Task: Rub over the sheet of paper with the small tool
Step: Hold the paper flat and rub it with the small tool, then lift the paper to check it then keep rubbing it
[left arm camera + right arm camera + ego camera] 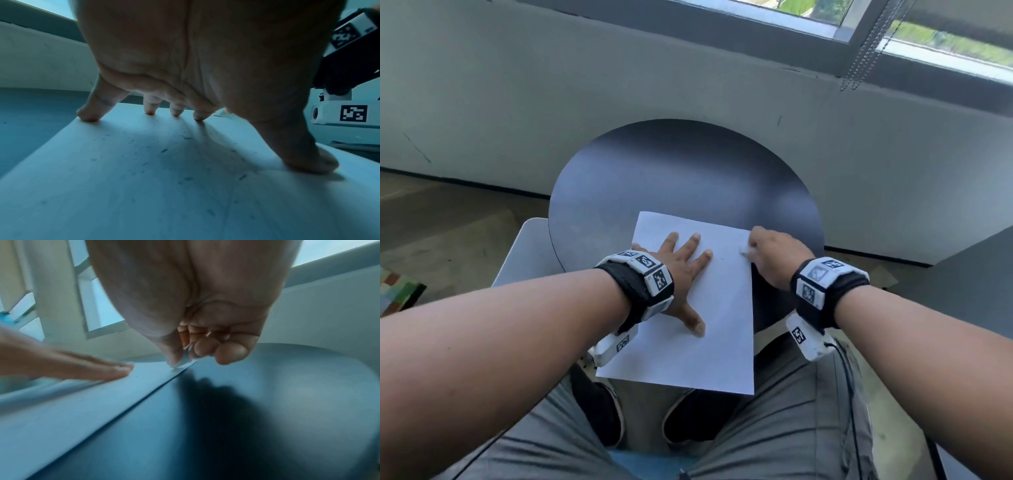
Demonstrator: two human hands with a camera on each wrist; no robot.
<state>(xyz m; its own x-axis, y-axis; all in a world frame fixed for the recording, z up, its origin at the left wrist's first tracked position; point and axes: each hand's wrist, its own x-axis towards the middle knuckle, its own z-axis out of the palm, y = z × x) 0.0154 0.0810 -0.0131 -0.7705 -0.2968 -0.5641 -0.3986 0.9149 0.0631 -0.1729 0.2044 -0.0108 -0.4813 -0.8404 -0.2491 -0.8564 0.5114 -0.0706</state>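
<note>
A white sheet of paper (709, 308) lies on a round dark table (681, 171), its near part hanging past the table's edge. My left hand (685, 270) presses flat on the sheet with straight, spread fingers (90, 113). At the sheet's right edge my right hand (767, 253) pinches a small white eraser (744, 253) between thumb and fingers, its tip down on the paper (123, 386). The eraser (185, 361) shows in the right wrist view as a pale block, mostly hidden by the curled fingers. Small dark crumbs dot the paper (144, 178) under my left palm.
A grey wall (551, 85) with a window above runs behind the table. A pale chair (527, 253) stands at the table's left. My knees and dark shoes (599, 411) are below the sheet. The table's far half (671, 164) is bare.
</note>
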